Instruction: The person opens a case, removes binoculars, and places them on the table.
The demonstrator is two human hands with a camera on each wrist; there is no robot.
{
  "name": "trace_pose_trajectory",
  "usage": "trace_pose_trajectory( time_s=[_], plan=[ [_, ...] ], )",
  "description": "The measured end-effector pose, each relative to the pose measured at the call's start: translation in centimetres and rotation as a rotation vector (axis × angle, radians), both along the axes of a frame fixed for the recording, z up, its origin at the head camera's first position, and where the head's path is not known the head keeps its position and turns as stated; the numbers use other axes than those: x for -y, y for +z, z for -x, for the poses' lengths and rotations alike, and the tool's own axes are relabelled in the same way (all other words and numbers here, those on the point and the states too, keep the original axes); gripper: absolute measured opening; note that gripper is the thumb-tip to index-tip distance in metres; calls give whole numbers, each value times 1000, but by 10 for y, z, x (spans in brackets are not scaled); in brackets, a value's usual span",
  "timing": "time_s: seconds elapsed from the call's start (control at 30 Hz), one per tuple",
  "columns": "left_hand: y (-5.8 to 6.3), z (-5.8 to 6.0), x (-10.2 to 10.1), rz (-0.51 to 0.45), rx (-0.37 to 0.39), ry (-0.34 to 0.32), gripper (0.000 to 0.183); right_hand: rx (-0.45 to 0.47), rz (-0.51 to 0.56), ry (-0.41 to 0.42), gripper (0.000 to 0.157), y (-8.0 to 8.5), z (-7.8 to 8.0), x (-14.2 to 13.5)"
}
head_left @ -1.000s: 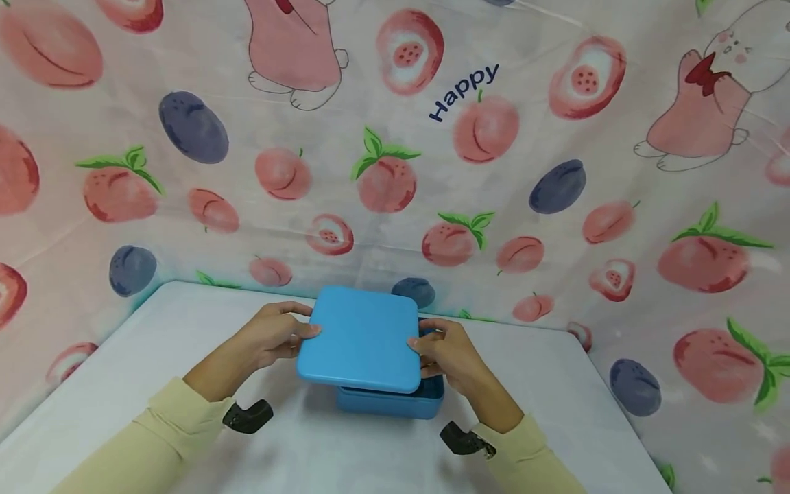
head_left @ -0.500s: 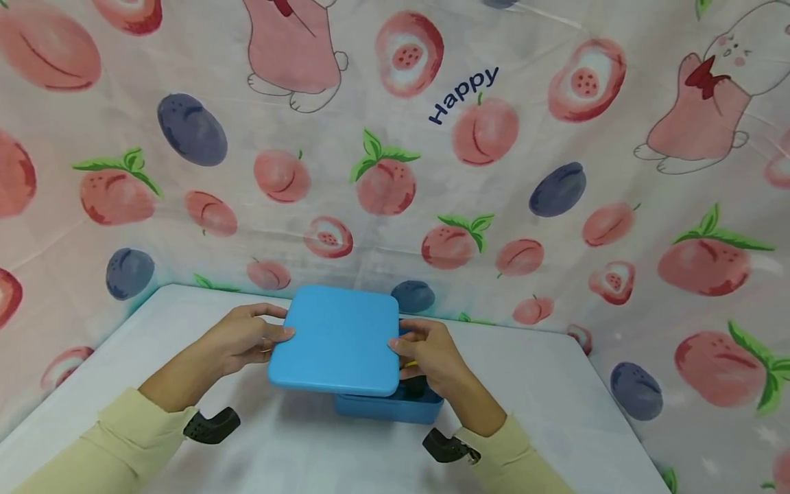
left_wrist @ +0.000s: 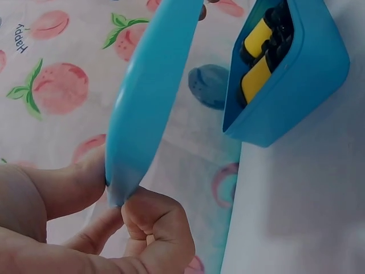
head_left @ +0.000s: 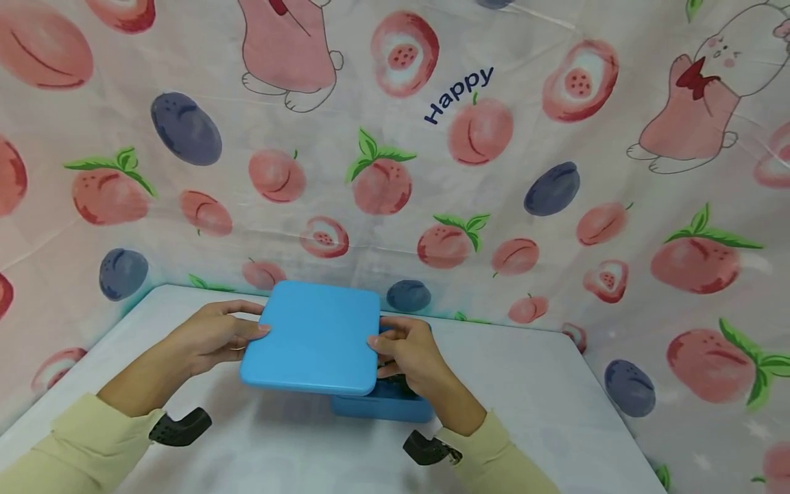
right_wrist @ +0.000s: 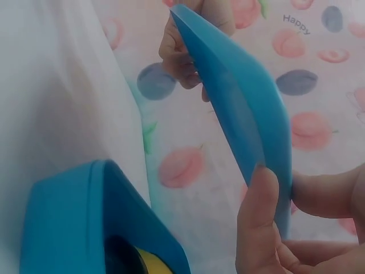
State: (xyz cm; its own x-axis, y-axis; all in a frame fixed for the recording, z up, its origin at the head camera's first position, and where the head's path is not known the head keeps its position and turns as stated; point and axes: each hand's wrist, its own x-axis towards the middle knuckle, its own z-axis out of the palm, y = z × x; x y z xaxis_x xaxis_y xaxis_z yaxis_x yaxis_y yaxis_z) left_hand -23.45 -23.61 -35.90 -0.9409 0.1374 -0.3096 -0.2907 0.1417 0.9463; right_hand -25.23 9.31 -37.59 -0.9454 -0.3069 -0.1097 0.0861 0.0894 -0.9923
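Observation:
My left hand pinches the left edge of a square blue lid between thumb and fingers. On the opposite edge, my right hand pinches it too. The lid is held raised and shifted left of a blue box, overlapping its left part in the head view. In the left wrist view the box stands uncovered, with black and yellow rounded objects inside; their kind is unclear. Most of the box's inside is hidden from the head camera by the lid and right hand.
The box stands on a white table. A fruit-printed cloth hangs behind the table and along its sides. Black camera mounts sit at both sleeve cuffs.
Both hands have carried the lid leftward, uncovering more of the box's right side. The box has stayed in place on the table.

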Motion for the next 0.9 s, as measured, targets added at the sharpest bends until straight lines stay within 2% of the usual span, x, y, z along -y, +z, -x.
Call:
trace_pose_trajectory(
  time_s=[0.47,0.9],
  plan=[
    [-5,-6,24,11,-1,-37,80,38,7,-28,51,-4,-5,20],
    [-5,-6,41,-10,-8,-73,78,55,19,-40,49,-1,-7,32]
  ],
)
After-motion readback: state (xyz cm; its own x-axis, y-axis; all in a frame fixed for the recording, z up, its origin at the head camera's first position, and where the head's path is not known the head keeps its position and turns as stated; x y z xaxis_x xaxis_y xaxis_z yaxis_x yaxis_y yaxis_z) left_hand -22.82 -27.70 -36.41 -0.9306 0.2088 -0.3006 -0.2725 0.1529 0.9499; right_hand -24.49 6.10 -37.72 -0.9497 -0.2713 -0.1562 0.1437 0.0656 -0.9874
